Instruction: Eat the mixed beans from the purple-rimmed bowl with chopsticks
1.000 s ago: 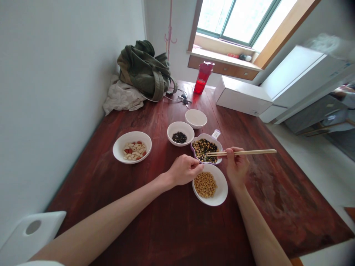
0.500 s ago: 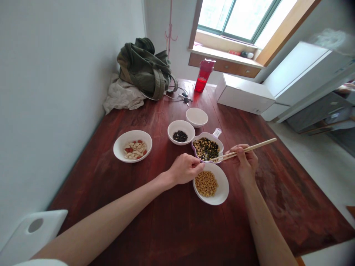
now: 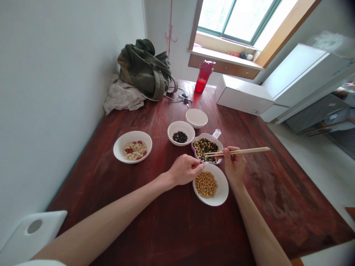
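Note:
My right hand (image 3: pixel 234 166) pinches wooden chopsticks (image 3: pixel 238 151), their tips over a purple-rimmed dish (image 3: pixel 213 137) of mixed beans and dark flakes. My left hand (image 3: pixel 185 170) lies curled on the dark red wooden table (image 3: pixel 166 229), its fingertips at the rim of a white bowl (image 3: pixel 222 188) of soybeans (image 3: pixel 206 184). Farther off stand a white bowl (image 3: pixel 169 131) of black beans, a white bowl (image 3: pixel 118 151) of sliced nuts and red pieces, and a pale bowl (image 3: pixel 196 117) whose inside shows no food.
At the far end of the table stand a red bottle (image 3: pixel 203 77), keys (image 3: pixel 185 100), an olive bag (image 3: pixel 144 70) on a pale cloth (image 3: pixel 122 96), and a white box (image 3: pixel 244 96). A wall runs along the left edge. A white chair back (image 3: pixel 34 229) shows at lower left.
The chopsticks have swung from slanting up to the right back to nearly level, with their tips over the dish. My right hand has shifted slightly left; my left hand has stayed put.

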The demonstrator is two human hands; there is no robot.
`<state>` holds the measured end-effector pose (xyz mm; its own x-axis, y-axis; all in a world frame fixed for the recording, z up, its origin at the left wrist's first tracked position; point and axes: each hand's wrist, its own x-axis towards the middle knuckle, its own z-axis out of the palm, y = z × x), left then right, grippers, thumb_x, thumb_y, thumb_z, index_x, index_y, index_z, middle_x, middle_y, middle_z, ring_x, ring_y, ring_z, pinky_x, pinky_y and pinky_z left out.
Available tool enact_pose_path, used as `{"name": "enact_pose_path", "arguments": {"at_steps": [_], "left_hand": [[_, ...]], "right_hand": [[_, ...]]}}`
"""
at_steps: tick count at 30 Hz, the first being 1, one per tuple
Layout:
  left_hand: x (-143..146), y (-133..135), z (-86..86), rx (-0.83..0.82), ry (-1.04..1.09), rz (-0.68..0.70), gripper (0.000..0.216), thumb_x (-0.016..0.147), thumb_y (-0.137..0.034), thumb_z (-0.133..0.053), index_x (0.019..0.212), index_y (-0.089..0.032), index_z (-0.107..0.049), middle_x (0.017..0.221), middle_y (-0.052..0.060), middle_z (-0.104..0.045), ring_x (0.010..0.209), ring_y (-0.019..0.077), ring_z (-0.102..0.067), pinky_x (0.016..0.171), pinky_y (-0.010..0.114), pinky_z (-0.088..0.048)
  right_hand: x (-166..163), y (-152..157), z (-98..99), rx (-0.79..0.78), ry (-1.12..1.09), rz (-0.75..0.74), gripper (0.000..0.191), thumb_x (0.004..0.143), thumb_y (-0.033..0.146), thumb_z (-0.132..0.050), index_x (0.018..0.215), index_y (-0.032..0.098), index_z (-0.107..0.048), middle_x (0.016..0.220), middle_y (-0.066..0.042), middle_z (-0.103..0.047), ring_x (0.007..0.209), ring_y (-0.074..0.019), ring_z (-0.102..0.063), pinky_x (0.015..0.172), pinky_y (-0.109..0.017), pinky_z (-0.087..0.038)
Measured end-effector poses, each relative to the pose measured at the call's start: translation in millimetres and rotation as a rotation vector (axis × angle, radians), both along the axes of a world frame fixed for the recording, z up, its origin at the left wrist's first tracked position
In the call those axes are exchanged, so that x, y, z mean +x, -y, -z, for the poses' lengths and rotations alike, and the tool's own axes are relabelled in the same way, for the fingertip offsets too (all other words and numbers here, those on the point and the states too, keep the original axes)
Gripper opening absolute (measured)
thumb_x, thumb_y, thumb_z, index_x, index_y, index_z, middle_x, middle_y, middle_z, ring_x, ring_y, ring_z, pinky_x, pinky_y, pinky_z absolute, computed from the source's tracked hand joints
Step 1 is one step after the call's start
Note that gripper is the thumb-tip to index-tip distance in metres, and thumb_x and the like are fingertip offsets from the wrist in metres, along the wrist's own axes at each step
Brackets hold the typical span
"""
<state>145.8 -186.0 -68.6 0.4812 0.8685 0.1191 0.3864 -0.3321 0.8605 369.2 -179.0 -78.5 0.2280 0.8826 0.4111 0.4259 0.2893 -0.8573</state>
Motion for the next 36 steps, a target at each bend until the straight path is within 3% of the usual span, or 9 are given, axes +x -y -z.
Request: {"name": "enact_pose_path", "arguments": {"at_steps": [36], "left_hand": [[0.3,0.0,0.5,0.011,0.006,0.003,0.048,0.094,-0.036,-0.053,0.053,-0.015,-0.038,0.052,-0.004,-0.032,0.051,0.0064,-0.03,0.053,0.027,-0.016]], "right_hand": [[2.7,0.5,7.1,0.103,0.13,-0.013,0.023,0.1,0.045,-0.065,0.095,0.023,-0.064,0.074,-0.002,-0.078,0.065,-0.0219,-0.078,0.061,-0.032,-0.06]]}}
